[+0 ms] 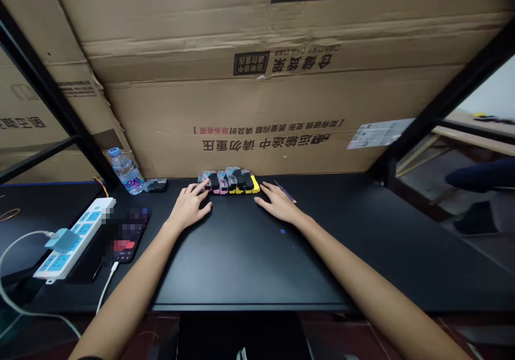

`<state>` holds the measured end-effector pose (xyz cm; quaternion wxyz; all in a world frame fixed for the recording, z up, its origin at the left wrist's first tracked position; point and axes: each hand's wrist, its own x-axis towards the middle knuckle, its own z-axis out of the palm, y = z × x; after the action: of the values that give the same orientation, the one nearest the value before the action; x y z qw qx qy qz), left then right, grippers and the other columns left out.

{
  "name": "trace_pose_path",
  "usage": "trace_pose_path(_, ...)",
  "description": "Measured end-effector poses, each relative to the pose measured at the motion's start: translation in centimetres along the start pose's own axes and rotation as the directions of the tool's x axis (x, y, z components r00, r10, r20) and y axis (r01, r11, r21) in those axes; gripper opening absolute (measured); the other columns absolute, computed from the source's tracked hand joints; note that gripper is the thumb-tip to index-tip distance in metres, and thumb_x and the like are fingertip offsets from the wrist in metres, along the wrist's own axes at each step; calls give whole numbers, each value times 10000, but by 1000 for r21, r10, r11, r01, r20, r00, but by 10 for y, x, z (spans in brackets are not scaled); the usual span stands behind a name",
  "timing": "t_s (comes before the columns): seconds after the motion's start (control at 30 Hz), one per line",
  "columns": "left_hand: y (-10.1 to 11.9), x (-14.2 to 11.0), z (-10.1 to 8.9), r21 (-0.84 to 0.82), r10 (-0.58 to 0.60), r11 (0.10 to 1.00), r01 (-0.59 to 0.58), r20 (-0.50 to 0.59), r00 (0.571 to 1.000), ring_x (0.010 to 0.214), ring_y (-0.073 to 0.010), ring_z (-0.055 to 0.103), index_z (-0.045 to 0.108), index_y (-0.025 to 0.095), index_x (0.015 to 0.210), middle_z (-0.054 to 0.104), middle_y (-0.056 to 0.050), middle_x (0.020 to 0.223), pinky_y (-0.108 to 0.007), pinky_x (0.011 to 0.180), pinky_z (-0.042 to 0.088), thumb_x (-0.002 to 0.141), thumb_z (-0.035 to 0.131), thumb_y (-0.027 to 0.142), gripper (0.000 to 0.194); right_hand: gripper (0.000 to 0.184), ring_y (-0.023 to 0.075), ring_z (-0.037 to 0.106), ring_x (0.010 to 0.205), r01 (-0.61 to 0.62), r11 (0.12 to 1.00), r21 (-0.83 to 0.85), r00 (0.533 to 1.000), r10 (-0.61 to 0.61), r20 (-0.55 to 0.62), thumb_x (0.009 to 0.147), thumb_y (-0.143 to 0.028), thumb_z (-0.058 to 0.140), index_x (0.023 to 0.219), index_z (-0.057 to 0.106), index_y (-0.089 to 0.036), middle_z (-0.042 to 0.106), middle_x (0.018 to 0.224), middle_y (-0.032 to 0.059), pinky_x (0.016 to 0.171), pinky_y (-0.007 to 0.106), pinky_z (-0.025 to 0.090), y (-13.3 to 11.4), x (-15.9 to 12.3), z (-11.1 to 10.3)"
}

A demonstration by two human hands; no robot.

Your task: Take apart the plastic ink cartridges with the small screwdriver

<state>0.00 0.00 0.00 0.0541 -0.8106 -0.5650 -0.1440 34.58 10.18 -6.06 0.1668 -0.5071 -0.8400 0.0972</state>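
Observation:
A row of small black, pink and yellow items (222, 183), partly in clear or greyish casing, lies at the back of the black table against the cardboard; their kind is too small to make out. At the row's left end rests my left hand (190, 204), fingers apart, one fingertip on or just over the end item. Beside the yellow item (255, 185) at the other end lies my right hand (278, 203), palm down with fingers stretched out. Neither hand grips anything. A thin pen-like stick (285, 192) is just behind my right hand.
On the left are a water bottle (127, 172), a small dark item (156, 185), a white power strip (76, 236) with a plugged-in charger (63, 240), and a phone (129, 236) on a cable. Cardboard (257, 102) walls the back; black frame posts (434, 105) flank the table (249, 263).

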Motion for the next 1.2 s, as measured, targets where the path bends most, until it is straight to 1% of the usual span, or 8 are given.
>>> trace_pose_path(0.13,2,0,-2,0,-3,1000,3,-14,1000,1410,-357,496,710,241,1373,428,-61,1697,-530,1105,494,1011,555,368,413,775,392,383,1568,-3,1000,10,1000,3,1,1018,-638,456,1611,479,-141,430,1680,195,1299,566,286,-1,0,-1)
trace_pose_path(0.27,0,0,-2,-24,69,997,-76,-217,974,1308,-337,579,739,229,1280,522,-98,1629,-525,1044,537,1000,594,274,319,793,389,379,1571,-5,1000,8,1000,5,11,1020,-634,449,1599,486,-93,417,1679,227,1305,547,278,-2,-1,-2)
trace_pose_path(0.43,-1,3,-2,-149,91,965,-214,-576,812,1271,-287,630,767,262,1166,686,-99,1418,-495,1061,554,994,649,191,221,784,391,377,1572,-4,1000,13,1000,4,10,1022,-624,462,1594,496,-89,420,1676,229,1307,530,281,-3,-1,-3)
trace_pose_path(0.53,2,4,-1,-292,11,916,-273,-665,747,1207,-245,694,776,252,1080,719,-96,1314,-435,1048,581,996,672,201,143,768,387,380,1572,-2,1000,24,1000,2,7,1023,-625,468,1595,501,-113,425,1677,214,1307,524,283,-3,-1,-3)
trace_pose_path(0.77,14,4,9,-651,-240,730,-208,-529,814,1013,-212,756,642,200,905,748,-90,1142,-359,871,657,956,733,319,158,627,377,487,1498,-8,994,111,997,17,-77,1002,-537,559,1479,627,-135,560,1574,210,1260,546,361,-4,0,-10)
trace_pose_path(0.87,21,4,13,-790,-315,597,-142,-393,864,928,-179,745,595,210,1057,719,-80,1139,-292,742,655,900,796,358,295,454,332,636,1332,16,974,228,951,55,-304,1016,-443,542,1342,719,-181,710,1384,165,1167,520,473,-18,-3,-28)
trace_pose_path(0.97,28,3,13,-821,-249,563,-99,-282,926,956,-173,723,584,227,1249,696,-93,1205,-261,715,642,908,787,355,417,354,292,738,1073,151,930,336,861,43,-507,1037,-391,521,1197,778,-207,793,1153,126,1013,472,573,-47,-11,-46)
trace_pose_path(1.2,44,-1,7,-740,43,632,-231,-265,963,1017,-192,691,665,236,1331,686,-110,1259,-309,792,657,986,695,326,359,327,235,739,842,335,796,504,938,-230,-259,1002,-428,629,1223,771,-232,806,1036,81,822,394,612,-107,-31,-37)
